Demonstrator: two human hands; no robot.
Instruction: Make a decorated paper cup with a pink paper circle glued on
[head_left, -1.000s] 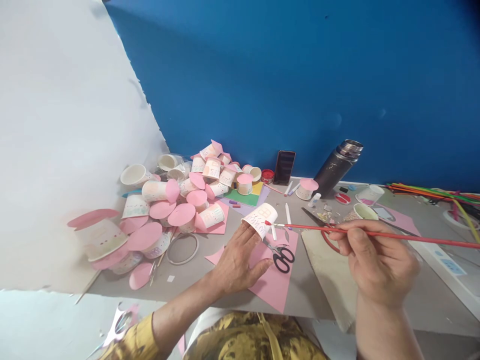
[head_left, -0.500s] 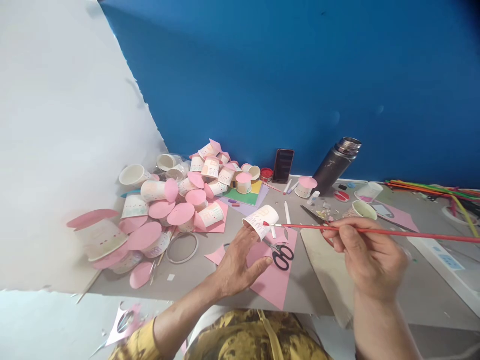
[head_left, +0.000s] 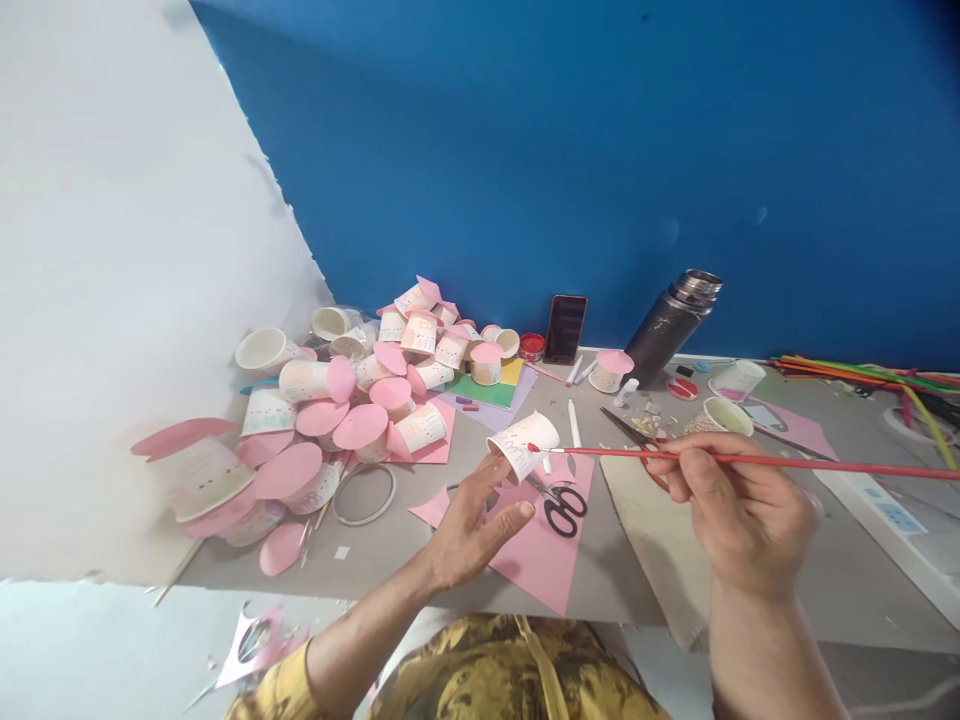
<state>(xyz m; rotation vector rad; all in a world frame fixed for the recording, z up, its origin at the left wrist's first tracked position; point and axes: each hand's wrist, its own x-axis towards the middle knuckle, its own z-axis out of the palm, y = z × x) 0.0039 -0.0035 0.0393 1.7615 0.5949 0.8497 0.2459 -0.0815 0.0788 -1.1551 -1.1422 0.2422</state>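
A white paper cup (head_left: 538,436) with faint coloured markings lies tilted on my left hand (head_left: 474,532), whose fingers reach inside its mouth. The thumb of that hand sticks out, apart from the cup. My right hand (head_left: 739,515) pinches a long red paintbrush (head_left: 847,465) between thumb and fingers. The brush's red-loaded tip meets the side of the cup, where a red dab shows. Below the cup lie black-handled scissors (head_left: 564,512) on a cut sheet of pink paper (head_left: 547,575). A second pair of scissors (head_left: 628,427) is partly hidden behind my right hand.
To the left, many decorated cups with pink paper tops (head_left: 364,428) are piled up. A tape ring (head_left: 365,494) lies in front. Toward the blue wall stand a red paint pot (head_left: 532,346), a phone (head_left: 566,328), a topped cup (head_left: 611,372) and a dark flask (head_left: 671,328).
The cup has turned slightly in my left hand, and the left thumb has shifted a little left. The brush stays at the cup's side in my right hand.
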